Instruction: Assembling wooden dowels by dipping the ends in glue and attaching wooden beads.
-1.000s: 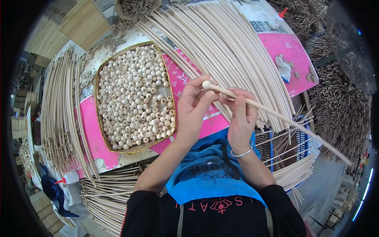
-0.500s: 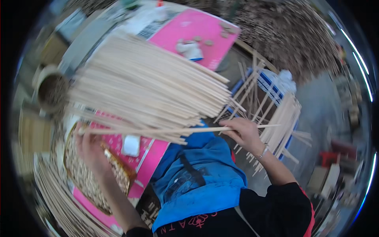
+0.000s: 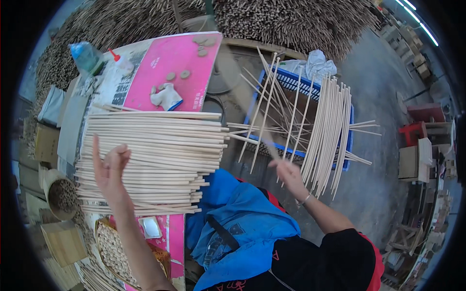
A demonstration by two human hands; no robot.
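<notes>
My right hand [image 3: 290,177] is closed around one end of a thin wooden stick [image 3: 242,92], which motion blurs. The stick points up and away to the far left, over the gap between table and crate. My left hand [image 3: 112,167] is above the row of pale wooden sticks [image 3: 160,150] laid side by side on the table. Its index finger is stretched out, the other fingers are partly curled, and no object shows in it. More sticks with small knobs at one end [image 3: 325,131] lie across a blue plastic crate [image 3: 307,87] on my right.
Small round wooden pieces [image 3: 114,245] fill a tray near my left forearm, beside a small white dish [image 3: 150,227]. A white cloth bundle [image 3: 167,97] and grey discs [image 3: 184,74] lie on the pink board [image 3: 160,58]. Behind rises a big stick pile [image 3: 291,24].
My left hand has let go of the stick and opened. My right hand has swung the stick from lying crosswise to pointing away. The whole view has turned.
</notes>
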